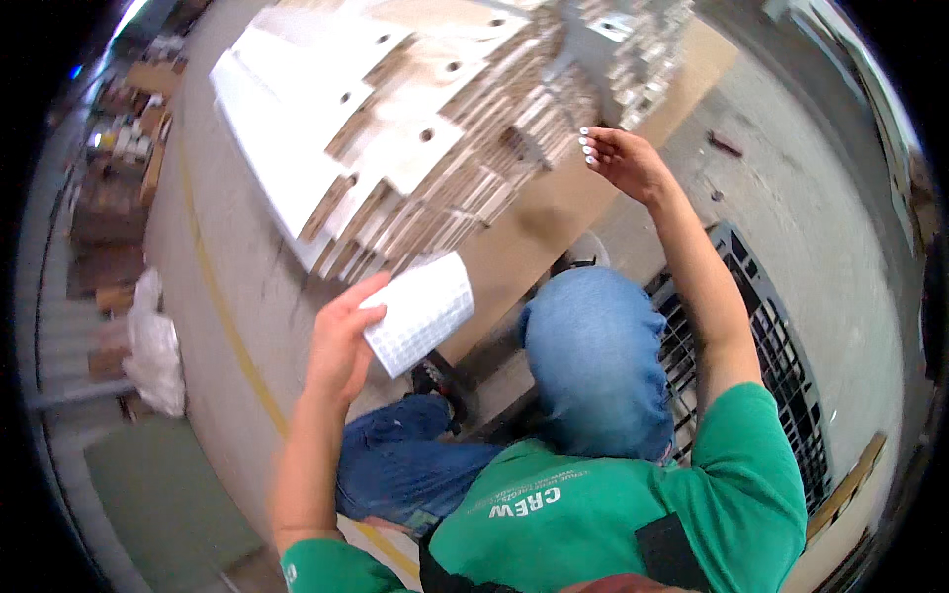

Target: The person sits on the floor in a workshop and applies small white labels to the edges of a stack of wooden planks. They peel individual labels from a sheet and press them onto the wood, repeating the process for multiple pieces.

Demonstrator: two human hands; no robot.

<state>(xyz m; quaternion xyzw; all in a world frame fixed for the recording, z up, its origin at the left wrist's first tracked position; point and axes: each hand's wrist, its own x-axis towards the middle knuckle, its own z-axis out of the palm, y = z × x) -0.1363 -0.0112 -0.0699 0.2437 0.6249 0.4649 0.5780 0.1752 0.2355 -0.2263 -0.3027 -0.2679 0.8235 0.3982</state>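
My left hand [344, 341] grips a white sheet of small labels [423, 311] between thumb and fingers. The sheet is slightly curved, with rows of small printed cells. My right hand [625, 165] is raised beside the near right side of a stack of white-faced boards [395, 119]. Its fingers are bent and a little apart, with small white spots at the tips; whether these are stickers or nails I cannot tell. The boards have notched ends, dark round holes and brown layered edges.
Brown cardboard [524, 232] lies under the stack. A black plastic pallet [781, 366] is at my right, near my bent knee [598, 346]. A yellow floor line [222, 316] runs at left, past a white plastic bag [155, 346]. A dark red object [725, 144] lies on the floor.
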